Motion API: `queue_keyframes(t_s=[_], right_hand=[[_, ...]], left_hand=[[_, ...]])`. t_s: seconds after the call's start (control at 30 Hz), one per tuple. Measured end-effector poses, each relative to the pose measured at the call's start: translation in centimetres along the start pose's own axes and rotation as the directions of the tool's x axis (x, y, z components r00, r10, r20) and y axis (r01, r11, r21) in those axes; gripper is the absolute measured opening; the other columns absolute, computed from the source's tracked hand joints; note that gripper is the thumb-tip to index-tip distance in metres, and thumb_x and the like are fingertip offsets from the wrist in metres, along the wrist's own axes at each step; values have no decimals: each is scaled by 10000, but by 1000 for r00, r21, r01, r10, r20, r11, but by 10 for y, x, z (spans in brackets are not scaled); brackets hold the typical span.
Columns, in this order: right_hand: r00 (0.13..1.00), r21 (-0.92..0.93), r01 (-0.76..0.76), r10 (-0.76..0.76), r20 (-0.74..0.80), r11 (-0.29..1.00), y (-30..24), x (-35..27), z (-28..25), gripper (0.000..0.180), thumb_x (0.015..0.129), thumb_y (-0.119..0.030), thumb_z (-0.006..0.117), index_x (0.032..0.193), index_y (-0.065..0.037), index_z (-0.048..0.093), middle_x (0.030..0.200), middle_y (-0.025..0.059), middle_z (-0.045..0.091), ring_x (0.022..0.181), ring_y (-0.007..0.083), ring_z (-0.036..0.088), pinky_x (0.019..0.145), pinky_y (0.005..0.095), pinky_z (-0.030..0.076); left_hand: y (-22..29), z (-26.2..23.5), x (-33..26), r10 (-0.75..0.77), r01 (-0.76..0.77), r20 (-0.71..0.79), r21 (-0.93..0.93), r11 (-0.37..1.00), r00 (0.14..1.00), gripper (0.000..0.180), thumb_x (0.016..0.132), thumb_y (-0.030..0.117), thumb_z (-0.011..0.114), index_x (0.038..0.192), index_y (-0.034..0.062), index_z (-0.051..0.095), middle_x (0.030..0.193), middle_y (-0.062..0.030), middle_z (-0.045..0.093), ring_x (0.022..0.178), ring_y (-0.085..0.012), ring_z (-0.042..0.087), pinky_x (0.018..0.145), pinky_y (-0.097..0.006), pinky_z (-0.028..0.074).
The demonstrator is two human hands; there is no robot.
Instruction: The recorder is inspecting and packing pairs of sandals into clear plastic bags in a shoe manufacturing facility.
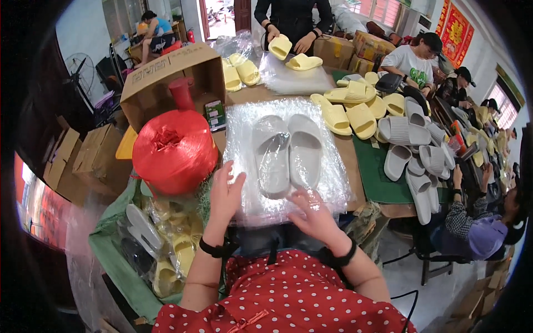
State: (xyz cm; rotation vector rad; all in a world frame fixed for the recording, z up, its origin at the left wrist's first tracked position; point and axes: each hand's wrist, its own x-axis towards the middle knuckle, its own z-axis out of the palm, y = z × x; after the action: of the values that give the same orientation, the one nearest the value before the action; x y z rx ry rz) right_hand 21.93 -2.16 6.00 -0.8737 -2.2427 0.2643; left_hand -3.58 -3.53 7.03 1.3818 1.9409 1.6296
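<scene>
While both hands rest on the clear plastic, the scene reads so:
Bag stack (244,194): clear, crinkled, beneath both hands.
Grey slippers (288,152): pair side by side, soles up, just beyond the fingertips, between the hands.
Left hand (225,191): open, fingers spread on the plastic's near left edge.
Right hand (315,213): open, flat, touching the nearer heel.

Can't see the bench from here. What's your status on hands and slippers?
Left hand open on the plastic bags, right hand open at the heel of the grey slippers. Slippers side by side on the stack. Red twine spool beside left hand.
</scene>
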Motion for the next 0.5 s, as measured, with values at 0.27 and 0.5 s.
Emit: queue_keyframes(t_s=[0.27, 0.5], right_hand=[[812, 599, -528, 566, 146, 602, 17, -15, -96, 180, 906, -181, 707, 898, -2, 724, 745, 9, 675, 679, 68, 601, 617, 222, 473], [629, 237, -763, 776, 54, 602, 81, 11, -73, 335, 896, -336, 711, 937, -3, 713, 733, 85, 661, 723, 150, 615, 676, 301, 487]], left_hand=[[6, -8, 5, -355, 170, 413, 421, 891, 839, 591, 899, 570, 606, 878, -5, 740, 612, -77, 600, 603, -164, 605, 609, -334, 462], [-15, -2, 0, -211, 62, 462, 317, 946, 861, 399, 817, 462, 733, 930, 80, 767, 751, -108, 682, 679, -240, 642, 679, -350, 502]])
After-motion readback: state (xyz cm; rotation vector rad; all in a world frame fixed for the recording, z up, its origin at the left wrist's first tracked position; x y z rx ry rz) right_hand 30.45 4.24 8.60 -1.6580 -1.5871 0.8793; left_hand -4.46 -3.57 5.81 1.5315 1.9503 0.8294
